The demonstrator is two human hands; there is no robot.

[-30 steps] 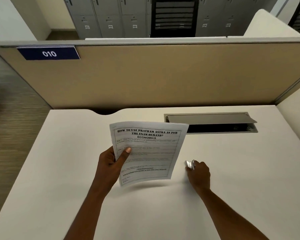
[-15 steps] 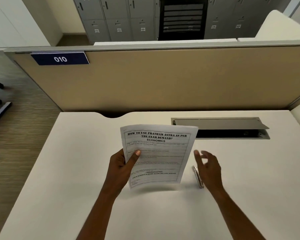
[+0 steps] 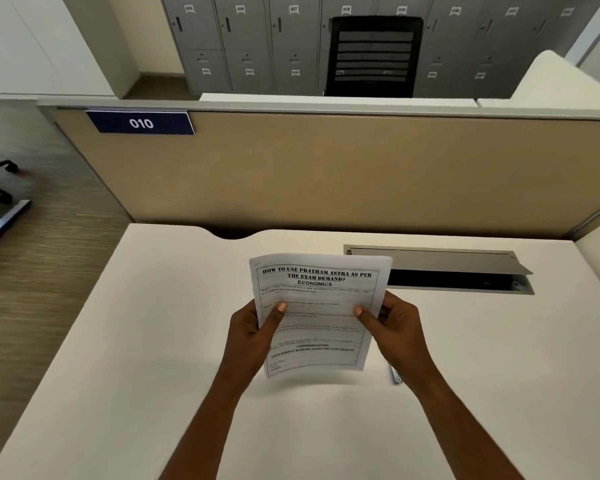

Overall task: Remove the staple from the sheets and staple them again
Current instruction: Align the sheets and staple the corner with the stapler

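Observation:
The printed sheets [image 3: 317,306], headed with bold black text, hang upright above the white desk [image 3: 153,341] in the middle of the view. My left hand [image 3: 248,336] grips their left edge, thumb on the front. My right hand [image 3: 397,330] grips the right edge the same way. A small silver stapler [image 3: 395,375] lies on the desk just below my right wrist, mostly hidden by the arm. I cannot make out a staple in the sheets.
A grey cable-tray flap [image 3: 440,263] stands open at the back right of the desk. A tan partition [image 3: 326,174] with a blue "010" label [image 3: 141,123] walls off the far edge. Lockers and a black chair stand beyond.
My right hand let go of the stapler, left it on the desk, and rose to grip the right edge of the sheets. The left hand kept its hold.

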